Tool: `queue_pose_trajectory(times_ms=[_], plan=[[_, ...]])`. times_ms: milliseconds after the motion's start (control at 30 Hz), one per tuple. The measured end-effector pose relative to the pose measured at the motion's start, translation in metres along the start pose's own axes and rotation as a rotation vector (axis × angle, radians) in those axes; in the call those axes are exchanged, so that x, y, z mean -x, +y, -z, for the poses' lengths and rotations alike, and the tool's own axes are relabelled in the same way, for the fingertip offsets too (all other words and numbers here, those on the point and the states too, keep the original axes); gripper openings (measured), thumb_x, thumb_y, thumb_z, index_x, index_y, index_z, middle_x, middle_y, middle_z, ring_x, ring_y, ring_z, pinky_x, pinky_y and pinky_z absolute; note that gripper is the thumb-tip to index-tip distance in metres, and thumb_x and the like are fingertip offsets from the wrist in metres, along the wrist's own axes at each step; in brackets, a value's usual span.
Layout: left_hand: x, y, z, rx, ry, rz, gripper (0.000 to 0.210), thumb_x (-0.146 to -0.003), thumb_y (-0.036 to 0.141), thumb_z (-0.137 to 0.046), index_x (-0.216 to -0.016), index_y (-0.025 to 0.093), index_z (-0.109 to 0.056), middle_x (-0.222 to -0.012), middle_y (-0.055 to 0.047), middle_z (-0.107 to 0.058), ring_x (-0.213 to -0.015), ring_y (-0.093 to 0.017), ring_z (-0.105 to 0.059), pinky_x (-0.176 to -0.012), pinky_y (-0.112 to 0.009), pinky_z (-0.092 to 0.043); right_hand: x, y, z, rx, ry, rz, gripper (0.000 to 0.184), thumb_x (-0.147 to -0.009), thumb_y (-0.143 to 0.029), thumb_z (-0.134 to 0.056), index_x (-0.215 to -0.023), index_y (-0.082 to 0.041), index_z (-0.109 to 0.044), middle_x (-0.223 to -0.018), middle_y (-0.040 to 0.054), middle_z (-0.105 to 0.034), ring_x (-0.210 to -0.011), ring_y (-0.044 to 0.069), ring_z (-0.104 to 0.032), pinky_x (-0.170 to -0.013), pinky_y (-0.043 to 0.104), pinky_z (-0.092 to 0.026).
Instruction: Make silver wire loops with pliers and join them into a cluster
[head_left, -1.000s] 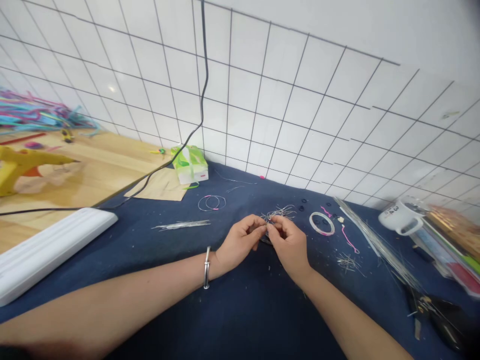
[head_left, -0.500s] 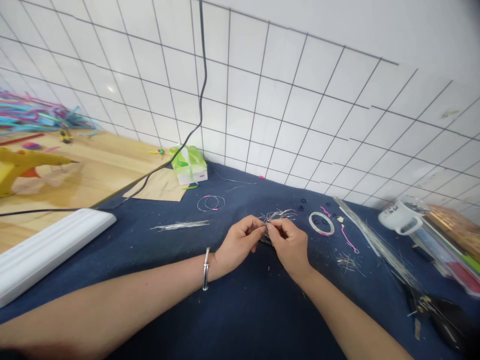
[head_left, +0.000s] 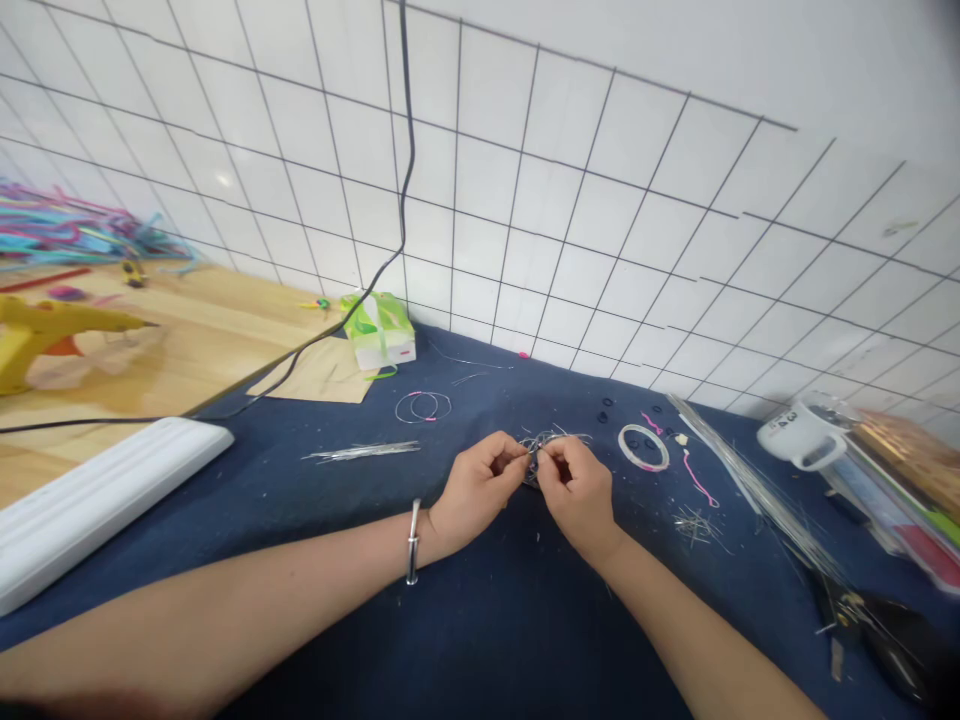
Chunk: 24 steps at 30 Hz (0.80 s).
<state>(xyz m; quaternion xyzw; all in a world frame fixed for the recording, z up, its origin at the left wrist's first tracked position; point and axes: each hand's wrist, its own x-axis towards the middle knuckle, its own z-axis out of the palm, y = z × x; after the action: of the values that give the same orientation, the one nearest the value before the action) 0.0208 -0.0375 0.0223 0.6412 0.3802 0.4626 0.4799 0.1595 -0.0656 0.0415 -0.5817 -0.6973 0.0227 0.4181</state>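
My left hand point(head_left: 480, 487) and my right hand point(head_left: 577, 490) meet over the dark blue cloth, both in a pinch. Between and behind the fingertips lies a tangled bunch of thin silver wire point(head_left: 553, 437), partly covered by my fingers. Each hand grips wire from it, though the exact strands are too fine to follow. A bundle of straight cut wires point(head_left: 364, 452) lies left of my left hand. Right of my right hand rests a white ring-shaped roll point(head_left: 643, 447), and nearer me a small heap of wire scraps point(head_left: 697, 525).
Left are a white power strip point(head_left: 112, 500), a yellow glue gun point(head_left: 52, 330) and a green tissue pack point(head_left: 380, 330). Two wire rings point(head_left: 424, 406) lie behind the cut wires. On the right are long wires point(head_left: 757, 475), black-handled pliers point(head_left: 874, 630) and a white mug point(head_left: 799, 435).
My fingertips have drawn slightly apart, with the right hand shifting a little. The wire strands behind them sit lower and more gathered than before.
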Motion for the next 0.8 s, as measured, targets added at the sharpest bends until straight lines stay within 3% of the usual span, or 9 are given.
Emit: queue_pose_trajectory(times_ms=[200, 467, 800], plan=[[-0.001, 0.001, 0.0, -0.048, 0.017, -0.026, 0.014, -0.079, 0.028, -0.053, -0.072, 0.016, -0.051, -0.061, 0.004, -0.048, -0.046, -0.005, -0.041, -0.042, -0.016, -0.034, 0.001, 0.002, -0.001, 0.028, 0.012, 0.023, 0.008, -0.074, -0.016, -0.047, -0.069, -0.019, -0.053, -0.063, -0.0017, -0.052, -0.058, 0.011, -0.048, -0.059, 0.022, -0.038], [0.0, 0.003, 0.001, -0.032, 0.03, -0.032, 0.013, -0.078, 0.028, -0.054, -0.071, 0.016, -0.052, -0.057, 0.005, -0.046, -0.045, -0.005, -0.039, -0.042, -0.016, -0.032, -0.003, 0.008, -0.002, -0.016, 0.035, -0.091, 0.008, -0.074, -0.017, -0.046, -0.072, -0.019, -0.053, -0.066, -0.0016, -0.055, -0.06, 0.012, -0.05, -0.06, 0.022, -0.041], [-0.003, 0.003, 0.001, 0.032, 0.052, 0.048, 0.017, -0.077, 0.032, -0.054, -0.072, 0.016, -0.052, -0.053, 0.006, -0.044, -0.04, -0.005, -0.039, -0.038, -0.016, -0.031, -0.005, 0.01, 0.001, -0.086, 0.013, -0.12, 0.009, -0.075, -0.018, -0.046, -0.071, -0.019, -0.054, -0.065, -0.0017, -0.055, -0.059, 0.011, -0.051, -0.06, 0.022, -0.041]])
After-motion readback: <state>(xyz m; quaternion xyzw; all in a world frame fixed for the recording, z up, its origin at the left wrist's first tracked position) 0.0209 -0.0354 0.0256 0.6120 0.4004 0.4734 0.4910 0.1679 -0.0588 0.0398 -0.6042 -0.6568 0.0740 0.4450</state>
